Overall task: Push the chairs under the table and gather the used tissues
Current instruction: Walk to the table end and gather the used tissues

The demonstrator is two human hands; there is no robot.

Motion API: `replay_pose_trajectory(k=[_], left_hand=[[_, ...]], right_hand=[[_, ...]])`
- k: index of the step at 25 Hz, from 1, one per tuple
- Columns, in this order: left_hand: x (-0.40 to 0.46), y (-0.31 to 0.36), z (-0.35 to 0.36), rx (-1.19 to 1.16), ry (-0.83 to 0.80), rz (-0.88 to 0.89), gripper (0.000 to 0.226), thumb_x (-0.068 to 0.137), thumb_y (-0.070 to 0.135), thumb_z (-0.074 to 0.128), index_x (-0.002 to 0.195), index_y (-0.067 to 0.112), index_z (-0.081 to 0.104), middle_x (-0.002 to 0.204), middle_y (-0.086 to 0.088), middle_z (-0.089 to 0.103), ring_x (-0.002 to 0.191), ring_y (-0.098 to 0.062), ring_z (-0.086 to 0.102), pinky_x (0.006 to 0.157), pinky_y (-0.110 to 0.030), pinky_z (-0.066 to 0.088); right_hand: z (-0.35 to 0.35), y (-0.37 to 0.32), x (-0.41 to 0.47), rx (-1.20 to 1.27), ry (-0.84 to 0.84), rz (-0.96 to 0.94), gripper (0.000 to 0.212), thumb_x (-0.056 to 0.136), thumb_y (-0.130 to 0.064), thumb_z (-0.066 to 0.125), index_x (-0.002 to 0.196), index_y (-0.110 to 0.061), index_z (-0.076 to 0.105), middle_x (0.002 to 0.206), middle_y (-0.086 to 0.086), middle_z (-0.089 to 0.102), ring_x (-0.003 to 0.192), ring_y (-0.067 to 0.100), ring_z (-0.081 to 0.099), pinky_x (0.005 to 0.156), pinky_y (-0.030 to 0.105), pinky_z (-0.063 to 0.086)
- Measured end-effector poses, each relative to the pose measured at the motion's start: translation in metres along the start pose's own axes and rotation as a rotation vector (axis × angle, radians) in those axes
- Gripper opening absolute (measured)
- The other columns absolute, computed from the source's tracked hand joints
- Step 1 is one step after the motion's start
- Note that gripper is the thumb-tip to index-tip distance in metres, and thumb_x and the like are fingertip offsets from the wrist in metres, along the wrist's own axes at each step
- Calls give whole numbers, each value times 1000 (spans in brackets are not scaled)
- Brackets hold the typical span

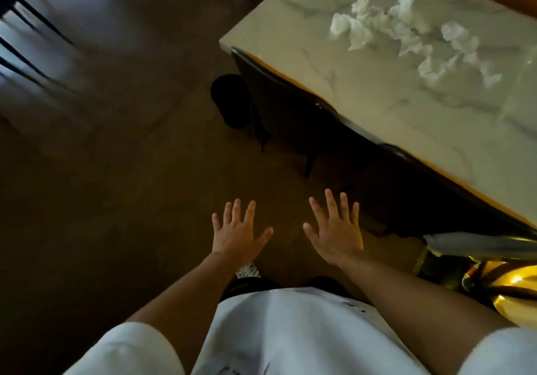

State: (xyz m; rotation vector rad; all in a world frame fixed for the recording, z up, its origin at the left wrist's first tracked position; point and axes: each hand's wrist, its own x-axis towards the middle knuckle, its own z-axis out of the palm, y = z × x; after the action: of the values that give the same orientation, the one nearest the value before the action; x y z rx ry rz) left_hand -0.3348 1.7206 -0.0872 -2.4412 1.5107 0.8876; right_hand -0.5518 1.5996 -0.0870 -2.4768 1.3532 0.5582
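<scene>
Several crumpled white tissues (406,34) lie scattered on the white marble table (363,98) at the upper right. Two dark chairs sit with their backs against the table's near edge: one chair (284,107) by the left corner, the other chair (421,188) further right. My left hand (236,230) and my right hand (335,229) hover palm-down over the brown floor, fingers spread and holding nothing. Both hands are short of the chairs, the right one nearest the second chair.
A dark round bin (231,100) stands on the floor beside the table's left corner. A shiny gold stand with a white cloth (479,261) is at the right edge. Dark chair legs (26,25) show at the far left. Brown floor (116,171) stretches left of me.
</scene>
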Motion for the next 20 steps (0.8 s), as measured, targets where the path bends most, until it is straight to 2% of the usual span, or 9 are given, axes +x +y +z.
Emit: replay_pose_trajectory(k=[6, 12, 16, 20], left_hand=[[33, -104, -35, -59, 25, -36, 91, 91, 81, 23, 161, 30, -3, 170, -9, -3, 156, -32, -9, 123, -60, 1], [88, -183, -78, -78, 19, -85, 92, 90, 82, 23, 161, 29, 1, 170, -11, 2, 156, -33, -3, 124, -59, 4], [146, -238, -129, -48, 23, -145, 91, 90, 81, 24, 161, 28, 2, 170, -11, 3, 156, -32, -3, 124, -58, 3], [195, -288, -200, -89, 34, -284, 91, 90, 81, 26, 161, 28, 6, 170, -11, 5, 156, -31, -1, 124, -57, 3]], right_hand=[[-30, -111, 63, -21, 29, -69, 80, 87, -72, -4, 159, -36, -3, 167, 8, -14, 151, 34, -20, 121, 60, -6], [-53, -181, 149, -54, -48, -113, 73, 97, -68, 14, 159, -32, 1, 167, 10, -13, 151, 35, -20, 121, 60, -7], [-72, -232, 241, 3, -58, -156, 74, 97, -67, 18, 160, -31, 5, 168, 11, -10, 152, 35, -16, 121, 60, -5], [-112, -290, 330, 69, -116, -181, 74, 98, -68, 18, 160, -31, 1, 167, 10, -14, 152, 34, -19, 121, 58, -9]])
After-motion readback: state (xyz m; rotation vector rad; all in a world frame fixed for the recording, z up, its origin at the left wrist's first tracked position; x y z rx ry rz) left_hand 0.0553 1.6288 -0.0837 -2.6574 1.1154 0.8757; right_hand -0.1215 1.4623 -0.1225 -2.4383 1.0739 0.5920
